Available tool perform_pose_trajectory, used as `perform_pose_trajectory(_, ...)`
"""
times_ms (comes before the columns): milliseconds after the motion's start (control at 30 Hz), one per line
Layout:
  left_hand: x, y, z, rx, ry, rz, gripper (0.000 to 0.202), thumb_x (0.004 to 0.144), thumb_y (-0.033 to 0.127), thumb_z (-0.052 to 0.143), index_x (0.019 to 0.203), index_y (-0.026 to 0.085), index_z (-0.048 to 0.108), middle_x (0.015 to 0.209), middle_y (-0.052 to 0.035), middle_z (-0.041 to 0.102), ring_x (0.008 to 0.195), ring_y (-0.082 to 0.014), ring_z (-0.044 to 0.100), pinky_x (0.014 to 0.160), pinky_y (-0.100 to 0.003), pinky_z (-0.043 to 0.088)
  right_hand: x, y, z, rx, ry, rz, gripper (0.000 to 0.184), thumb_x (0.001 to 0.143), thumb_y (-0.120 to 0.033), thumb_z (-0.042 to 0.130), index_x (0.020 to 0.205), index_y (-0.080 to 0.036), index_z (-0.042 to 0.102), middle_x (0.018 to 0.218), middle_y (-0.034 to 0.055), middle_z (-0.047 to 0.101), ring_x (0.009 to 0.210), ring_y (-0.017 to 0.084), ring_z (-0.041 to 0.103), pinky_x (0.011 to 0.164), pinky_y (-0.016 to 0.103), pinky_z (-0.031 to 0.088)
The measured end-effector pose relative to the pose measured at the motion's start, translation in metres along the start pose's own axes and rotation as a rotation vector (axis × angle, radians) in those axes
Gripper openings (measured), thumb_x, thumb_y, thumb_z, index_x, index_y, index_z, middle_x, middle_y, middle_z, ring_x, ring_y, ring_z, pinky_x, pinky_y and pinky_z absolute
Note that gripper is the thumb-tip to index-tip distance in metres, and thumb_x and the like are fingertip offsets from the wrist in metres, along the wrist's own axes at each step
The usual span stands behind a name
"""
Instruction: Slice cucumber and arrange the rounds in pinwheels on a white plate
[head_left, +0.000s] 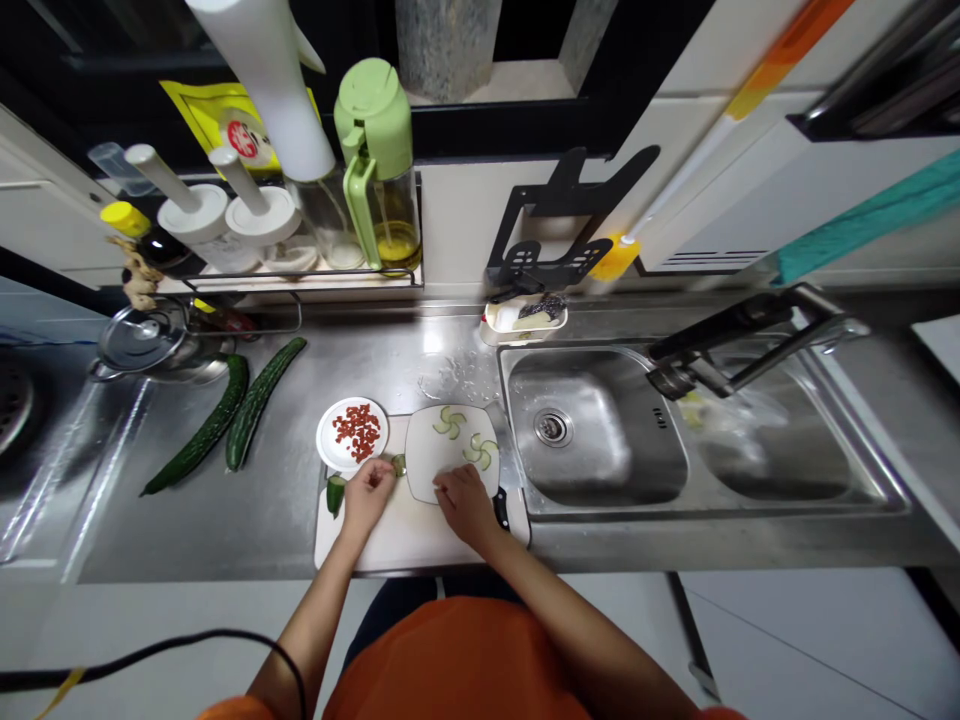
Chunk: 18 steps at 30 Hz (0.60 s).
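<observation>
A white square plate (424, 455) rests on the cutting board (390, 535), with two pinwheels of curved cucumber slices (481, 451) on it. My left hand (369, 492) is closed at the plate's left side, its fingertips at a small cucumber piece (399, 465). Over the plate's front edge, my right hand (463, 503) has its fingers curled together; whatever they pinch is too small to make out. A cut cucumber stub (335, 494) lies left of my left hand. Behind it stands a round white plate (327, 452) of chopped red bits. A black-handled knife (502, 508) sits beside my right hand.
Two whole cucumbers (202, 440) lie on the steel counter at left, near a lidded pot (146, 340). A double sink (600, 500) with a faucet (720, 350) is on the right. Above the counter, a rack (300, 275) holds jars and a green-topped oil bottle (379, 150).
</observation>
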<state>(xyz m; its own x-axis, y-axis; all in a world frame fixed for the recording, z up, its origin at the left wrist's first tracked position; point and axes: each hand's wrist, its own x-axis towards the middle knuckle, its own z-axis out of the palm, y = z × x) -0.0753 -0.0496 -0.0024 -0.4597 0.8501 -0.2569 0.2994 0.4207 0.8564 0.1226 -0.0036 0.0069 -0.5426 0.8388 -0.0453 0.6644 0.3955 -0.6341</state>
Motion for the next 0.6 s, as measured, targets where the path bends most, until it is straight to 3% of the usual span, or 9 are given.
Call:
perform_pose_trajectory(200, 0.004, 0.001, 0.000, 0.150, 0.000, 0.029, 0.019, 0.074, 0.035, 0.060, 0.082, 0.018, 0.063, 0.066, 0.0016, 0.061, 0.058, -0.0114, 0.054, 0.059, -0.022, 0.042, 0.015, -0.005, 0.000, 0.056, 0.017, -0.011, 0.014, 0.085, -0.015, 0.050, 0.090, -0.019, 0.063, 0.085, 0.0028, 0.063, 0.085, 0.018, 0.051, 0.089, 0.033, 0.035)
perform_pose_trajectory(333, 0.002, -0.001, 0.000, 0.327, 0.101, 0.083, 0.018, 0.077, 0.033, 0.057, 0.083, 0.018, 0.064, 0.064, 0.0000, 0.061, 0.058, -0.0139, 0.054, 0.062, -0.025, 0.043, 0.013, -0.004, 0.001, 0.050, 0.025, -0.021, 0.015, 0.086, -0.015, 0.048, 0.090, -0.019, 0.063, 0.085, 0.0032, 0.063, 0.084, 0.018, 0.051, 0.088, 0.033, 0.035)
perform_pose_trajectory(600, -0.008, -0.004, 0.005, 0.596, 0.147, 0.136, 0.026, 0.084, 0.031, 0.051, 0.101, 0.020, 0.067, 0.091, -0.0108, 0.068, 0.076, -0.0201, 0.061, 0.069, -0.028, 0.042, 0.004, -0.003, 0.005, -0.016, -0.011, -0.012, 0.015, 0.085, -0.014, 0.049, 0.090, -0.018, 0.062, 0.086, 0.0036, 0.062, 0.084, 0.018, 0.050, 0.085, 0.032, 0.035)
